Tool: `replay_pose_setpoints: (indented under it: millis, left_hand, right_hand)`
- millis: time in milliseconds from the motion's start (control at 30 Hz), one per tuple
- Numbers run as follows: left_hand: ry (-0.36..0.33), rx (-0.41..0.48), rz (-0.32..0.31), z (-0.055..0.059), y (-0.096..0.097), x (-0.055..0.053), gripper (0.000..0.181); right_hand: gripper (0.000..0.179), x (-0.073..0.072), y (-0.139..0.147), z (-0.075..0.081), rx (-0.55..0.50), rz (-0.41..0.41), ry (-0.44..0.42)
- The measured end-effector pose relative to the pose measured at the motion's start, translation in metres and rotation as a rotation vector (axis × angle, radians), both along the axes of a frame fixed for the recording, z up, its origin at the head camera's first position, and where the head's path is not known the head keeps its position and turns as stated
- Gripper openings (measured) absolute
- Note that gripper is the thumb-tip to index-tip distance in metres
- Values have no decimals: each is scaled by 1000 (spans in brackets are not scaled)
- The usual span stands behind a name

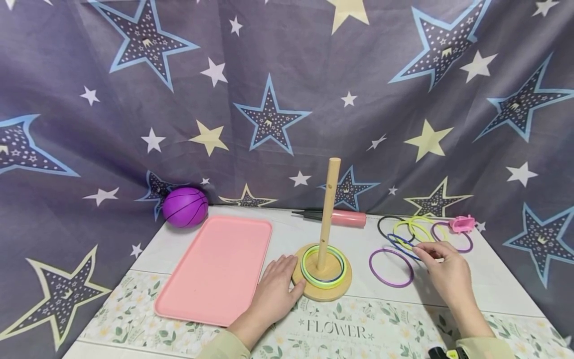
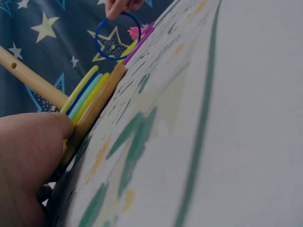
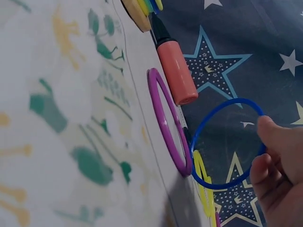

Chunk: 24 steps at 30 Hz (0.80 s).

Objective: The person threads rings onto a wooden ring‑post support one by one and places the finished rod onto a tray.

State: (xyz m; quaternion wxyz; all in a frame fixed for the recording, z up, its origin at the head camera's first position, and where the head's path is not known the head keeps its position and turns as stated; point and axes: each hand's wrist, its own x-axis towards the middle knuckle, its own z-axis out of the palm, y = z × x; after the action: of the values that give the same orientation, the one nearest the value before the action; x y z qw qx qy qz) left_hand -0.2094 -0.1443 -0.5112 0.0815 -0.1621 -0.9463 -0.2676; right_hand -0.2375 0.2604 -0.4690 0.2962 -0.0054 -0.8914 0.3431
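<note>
Between thumb and fingers my right hand (image 1: 448,269) pinches a blue ring (image 3: 201,137), raised above the table at the right. Beneath it lie a purple ring (image 1: 391,268) and a cluster of yellow rings (image 1: 419,230) with a black one (image 1: 381,227). My left hand (image 1: 279,286) rests at the left edge of a round wooden base (image 1: 326,295), its thumb against the rim. From that base rises a wooden peg (image 1: 329,209). Stacked around the peg's foot are several rings (image 2: 87,92) in yellow, blue and light green.
Left of the peg lies a pink tray (image 1: 219,269), with a purple ball (image 1: 185,207) behind it. A red-handled pump (image 1: 347,218) lies behind the peg. A pink clip-like piece (image 1: 463,224) and another purple ring (image 1: 468,248) are at the far right. A star-patterned curtain (image 1: 287,60) hangs behind.
</note>
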Motion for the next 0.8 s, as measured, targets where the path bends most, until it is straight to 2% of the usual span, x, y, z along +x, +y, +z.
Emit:
replay_pose_setpoints:
  millis: [200,367,600,800]
  left_hand:
    - [-7,5,2,0,0,0,66]
    - [-10,6,2,1,0,1,66]
    - [-5,5,0,3,0,1,66]
    - [-4,6,-4,2,0,1,66]
  right_hand:
    - [13,3,-4,12,-88,-71,-1]
    - [18,6,-8,23,-159,-80,-22]
    - [24,5,-14,45,-288,-53,-27]
    - [21,1,-20,68,-464,6,-8]
